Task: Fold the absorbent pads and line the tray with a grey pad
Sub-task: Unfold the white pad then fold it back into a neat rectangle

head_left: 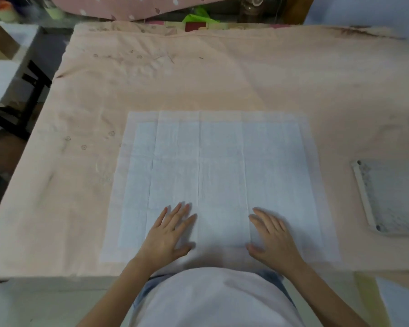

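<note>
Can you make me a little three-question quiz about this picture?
1. True or false: the white pad lies spread flat on the peach cloth.
2. Which side of the pad is the tray on? A) the person's left B) the person's right C) under the pad
3. Fill in: both the left hand and the right hand rest with fingers ____ on the near part of the pad.

Key: 1 true. 2 B. 3 straight.
</note>
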